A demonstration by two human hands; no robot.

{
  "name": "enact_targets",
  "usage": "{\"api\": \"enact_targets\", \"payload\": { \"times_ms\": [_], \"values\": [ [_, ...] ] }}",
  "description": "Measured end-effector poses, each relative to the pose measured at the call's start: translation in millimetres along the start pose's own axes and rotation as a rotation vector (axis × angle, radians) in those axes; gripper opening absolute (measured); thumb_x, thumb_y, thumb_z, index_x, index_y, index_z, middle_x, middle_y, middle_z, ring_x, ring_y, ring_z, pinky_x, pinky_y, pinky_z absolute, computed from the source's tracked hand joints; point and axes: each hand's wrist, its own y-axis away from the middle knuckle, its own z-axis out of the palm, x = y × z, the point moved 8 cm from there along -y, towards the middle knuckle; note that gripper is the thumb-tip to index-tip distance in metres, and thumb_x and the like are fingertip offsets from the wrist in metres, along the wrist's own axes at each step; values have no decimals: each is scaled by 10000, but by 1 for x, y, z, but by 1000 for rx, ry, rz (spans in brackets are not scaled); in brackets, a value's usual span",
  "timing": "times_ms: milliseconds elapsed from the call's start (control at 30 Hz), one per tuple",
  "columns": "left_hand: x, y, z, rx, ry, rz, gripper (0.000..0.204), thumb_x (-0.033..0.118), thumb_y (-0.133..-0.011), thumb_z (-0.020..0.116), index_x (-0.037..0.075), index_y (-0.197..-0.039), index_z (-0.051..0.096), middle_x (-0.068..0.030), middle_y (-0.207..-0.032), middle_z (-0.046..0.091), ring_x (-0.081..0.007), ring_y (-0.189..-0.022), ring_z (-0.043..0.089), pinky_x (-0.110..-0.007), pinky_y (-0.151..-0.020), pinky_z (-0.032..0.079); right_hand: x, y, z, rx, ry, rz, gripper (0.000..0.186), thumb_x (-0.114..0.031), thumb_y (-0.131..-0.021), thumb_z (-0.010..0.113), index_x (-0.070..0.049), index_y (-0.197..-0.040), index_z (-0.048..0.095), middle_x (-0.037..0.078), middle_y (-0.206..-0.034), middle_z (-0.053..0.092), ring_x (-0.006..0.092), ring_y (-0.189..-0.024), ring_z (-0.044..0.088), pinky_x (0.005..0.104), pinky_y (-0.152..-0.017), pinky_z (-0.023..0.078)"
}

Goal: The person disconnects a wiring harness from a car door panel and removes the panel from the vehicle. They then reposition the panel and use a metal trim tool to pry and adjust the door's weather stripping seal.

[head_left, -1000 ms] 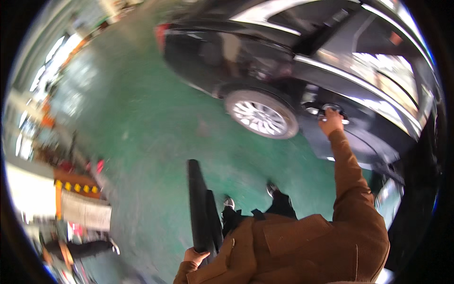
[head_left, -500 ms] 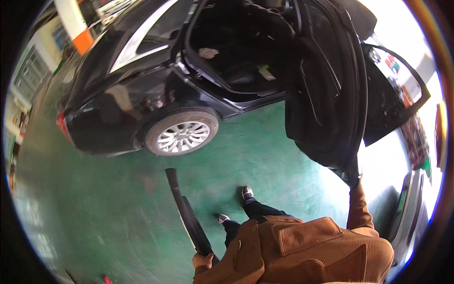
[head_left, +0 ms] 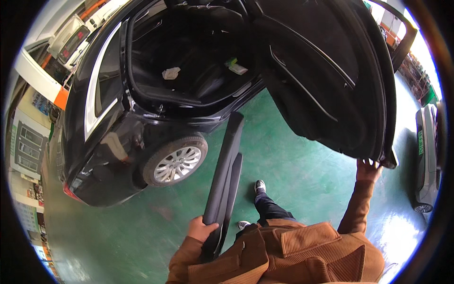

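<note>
My left hand is wrapped around two long dark trim strips, held slanting upward beside my body toward the car's opening. My right hand grips the outer edge of the open black rear door at the right. Past the strips is the rear cabin of the black car, with a crumpled pale cloth and a small green-and-white packet in it.
The rear wheel and bodywork lie ahead-left. The green floor surrounds my feet. A grey car is at the far right, a white vehicle behind the black car, and a white-and-orange pillar at the left.
The rear door has swung wide open with my right hand on it. My view has turned toward the cabin, and the strips in my left hand are now raised higher toward it.
</note>
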Motion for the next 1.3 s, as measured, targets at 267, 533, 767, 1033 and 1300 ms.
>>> {"api": "enact_targets", "payload": {
  "times_ms": [267,533,767,1033,1300],
  "values": [
    [187,-168,-97,13,322,183,441,98,-826,831,-65,-1211,692,-127,-1105,759,-206,-973,713,-361,-922,564,-7,6,12,-27,-18,-53,594,-463,-1059,456,-30,-1447,579,183,-1430,629,402,-1328,584,600,-1137,463],
    [343,-358,-166,63,830,347,356,83,-806,806,-98,-1096,705,-159,-957,742,-243,-778,715,-376,-743,596,-11,3,26,24,93,-175,567,-440,-1062,456,-29,-1432,582,173,-1404,631,383,-1302,583,577,-1125,463],
    [427,-556,-214,162,1017,484,335,79,-781,829,-70,-1059,717,-166,-1006,739,-300,-851,712,-445,-797,581,-24,8,47,91,240,-371,544,-420,-1065,456,-27,-1418,585,165,-1382,632,367,-1279,582,557,-1114,463],
    [507,-784,-298,381,962,411,569,226,-729,871,-140,-1135,715,-233,-1150,731,-311,-968,707,-407,-911,551,-6,46,89,277,411,-629,517,-397,-1068,456,-26,-1403,589,155,-1356,633,348,-1253,581,534,-1101,462],
    [560,-991,-380,511,807,86,837,396,-659,897,-162,-1239,665,-256,-1322,677,-321,-1187,655,-399,-1058,482,25,87,153,483,558,-746,491,-374,-1071,457,-25,-1387,593,146,-1331,635,329,-1226,580,511,-1089,462]
  ]
}}
